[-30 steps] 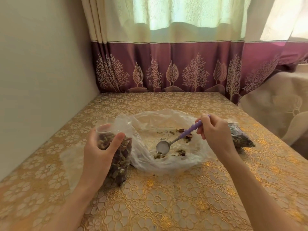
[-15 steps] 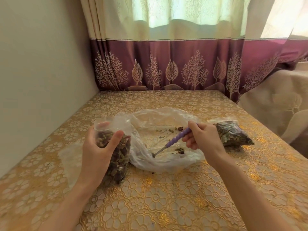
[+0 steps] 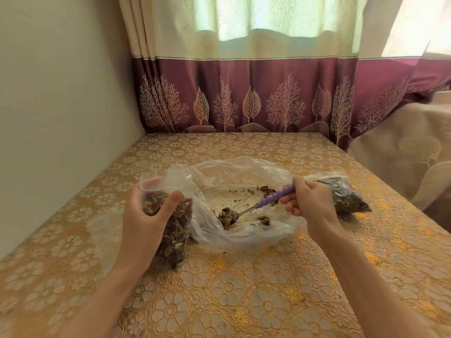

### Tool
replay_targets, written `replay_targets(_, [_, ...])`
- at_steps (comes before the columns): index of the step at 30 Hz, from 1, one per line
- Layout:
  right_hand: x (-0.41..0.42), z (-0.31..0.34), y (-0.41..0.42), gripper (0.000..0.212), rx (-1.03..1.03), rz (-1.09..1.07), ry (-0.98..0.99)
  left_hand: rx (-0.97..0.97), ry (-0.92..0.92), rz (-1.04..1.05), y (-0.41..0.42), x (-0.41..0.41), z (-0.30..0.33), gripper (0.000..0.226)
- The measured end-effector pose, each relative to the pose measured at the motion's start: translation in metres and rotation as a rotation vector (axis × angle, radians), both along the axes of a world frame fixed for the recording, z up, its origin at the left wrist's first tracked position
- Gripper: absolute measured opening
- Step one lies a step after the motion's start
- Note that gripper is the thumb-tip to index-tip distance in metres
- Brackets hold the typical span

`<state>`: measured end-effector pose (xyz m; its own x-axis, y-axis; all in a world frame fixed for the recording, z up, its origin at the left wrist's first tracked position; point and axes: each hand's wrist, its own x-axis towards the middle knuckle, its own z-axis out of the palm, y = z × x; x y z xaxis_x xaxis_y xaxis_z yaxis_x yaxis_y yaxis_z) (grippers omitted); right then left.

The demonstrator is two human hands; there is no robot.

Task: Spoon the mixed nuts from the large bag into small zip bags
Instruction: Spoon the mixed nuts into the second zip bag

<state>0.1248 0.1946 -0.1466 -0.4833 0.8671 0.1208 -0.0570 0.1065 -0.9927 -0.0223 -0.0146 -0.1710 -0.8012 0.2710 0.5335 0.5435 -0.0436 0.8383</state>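
A large clear plastic bag [image 3: 244, 174] lies open on the table, with scattered nuts [image 3: 264, 189] left inside. My left hand [image 3: 144, 215] grips a small zip bag [image 3: 179, 230], nearly full of nuts and standing upright with its mouth open, just left of the large bag. My right hand [image 3: 310, 201] holds a spoon [image 3: 253, 209] by its purple handle. The spoon's bowl, heaped with nuts, is low inside the large bag near its front left fold.
A second small bag [image 3: 346, 198] filled with nuts lies on the table behind my right hand. A flat empty clear bag [image 3: 102, 225] lies under my left wrist. A wall runs along the table's left edge, a curtain along the back, and a covered chair [image 3: 402, 154] stands at the right.
The spoon dipped into the large bag's front fold and now holds a heap of nuts. My right hand shifted slightly right. The left hand and its bag have stayed put.
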Motion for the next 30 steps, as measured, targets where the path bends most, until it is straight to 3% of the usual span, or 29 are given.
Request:
replay_targets(11, [-0.007, 0.024, 0.004, 0.036, -0.03, -0.094, 0.227, -0.006, -0.029, -0.045, 0.0, 0.003, 0.002, 0.054])
replay_targets(19, [-0.024, 0.069, -0.014, 0.036, 0.008, -0.017, 0.356, -0.034, -0.052, -0.073, -0.001, 0.002, 0.004, 0.058])
replay_targets(30, [-0.039, 0.073, -0.059, 0.035, 0.363, 0.177, 0.389, 0.01, -0.102, -0.119, -0.001, 0.001, 0.005, 0.049])
